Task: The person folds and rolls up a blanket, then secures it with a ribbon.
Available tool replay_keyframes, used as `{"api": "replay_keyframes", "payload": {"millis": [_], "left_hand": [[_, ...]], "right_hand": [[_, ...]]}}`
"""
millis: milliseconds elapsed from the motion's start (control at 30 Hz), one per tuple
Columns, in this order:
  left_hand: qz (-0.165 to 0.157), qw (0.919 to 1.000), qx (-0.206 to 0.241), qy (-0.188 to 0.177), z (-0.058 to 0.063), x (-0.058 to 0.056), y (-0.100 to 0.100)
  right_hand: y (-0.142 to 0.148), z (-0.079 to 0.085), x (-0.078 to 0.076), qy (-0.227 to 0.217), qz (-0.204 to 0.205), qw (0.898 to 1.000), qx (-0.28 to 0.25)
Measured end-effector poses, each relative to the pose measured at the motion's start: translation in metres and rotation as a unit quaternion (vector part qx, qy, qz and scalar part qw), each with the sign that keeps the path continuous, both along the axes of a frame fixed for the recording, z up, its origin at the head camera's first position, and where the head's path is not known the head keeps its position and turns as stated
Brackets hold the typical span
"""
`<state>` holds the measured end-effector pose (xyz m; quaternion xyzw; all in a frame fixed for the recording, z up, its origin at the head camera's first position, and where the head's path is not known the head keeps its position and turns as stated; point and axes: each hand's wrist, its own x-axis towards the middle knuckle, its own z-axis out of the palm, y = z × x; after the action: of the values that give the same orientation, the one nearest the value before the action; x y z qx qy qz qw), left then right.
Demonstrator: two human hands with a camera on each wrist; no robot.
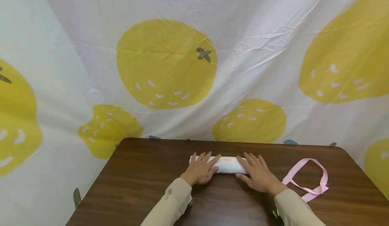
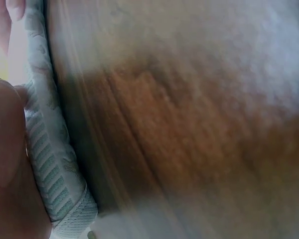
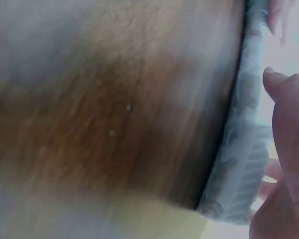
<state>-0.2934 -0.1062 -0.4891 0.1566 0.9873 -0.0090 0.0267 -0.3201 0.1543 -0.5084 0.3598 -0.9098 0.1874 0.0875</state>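
Observation:
A long, flat-rolled white fabric bundle [image 1: 228, 165] with pale blue chevron stripes and a faint orange print lies crosswise on the brown wooden table [image 1: 146, 172]. Over its left end my left hand [image 1: 200, 170] rests with fingers spread and extended. My right hand [image 1: 256, 173] lies the same way over the right end, thumb toward the near edge. In the left wrist view the bundle [image 2: 50, 159] shows a padded, patterned side beside the thumb. The right wrist view shows the bundle's other end [image 3: 234, 169] along that hand; the fingertips are partly hidden.
Right of my right hand, a pink ribbon [image 1: 325, 178] lies in a loose loop on the table. A white curtain [image 1: 237, 3] printed with big yellow fruit hangs behind the table and along its sides.

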Motion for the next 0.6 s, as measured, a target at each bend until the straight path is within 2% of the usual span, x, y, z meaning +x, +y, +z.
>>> {"api": "replay_keyframes", "payload": {"millis": [200,433,600], "left_hand": [[-0.001,1.0000,0.000,0.006,0.001,0.002,0.000],[-0.003,1.0000,0.004,0.006,0.000,0.002,0.000],[-0.005,0.9999,0.008,0.011,-0.001,0.001,0.000]], "right_hand": [[0.016,0.008,0.005,0.013,-0.008,0.999,-0.037],[0.044,0.023,0.009,0.006,-0.018,0.997,-0.071],[0.064,0.030,0.009,0.030,-0.021,0.994,-0.103]]}}
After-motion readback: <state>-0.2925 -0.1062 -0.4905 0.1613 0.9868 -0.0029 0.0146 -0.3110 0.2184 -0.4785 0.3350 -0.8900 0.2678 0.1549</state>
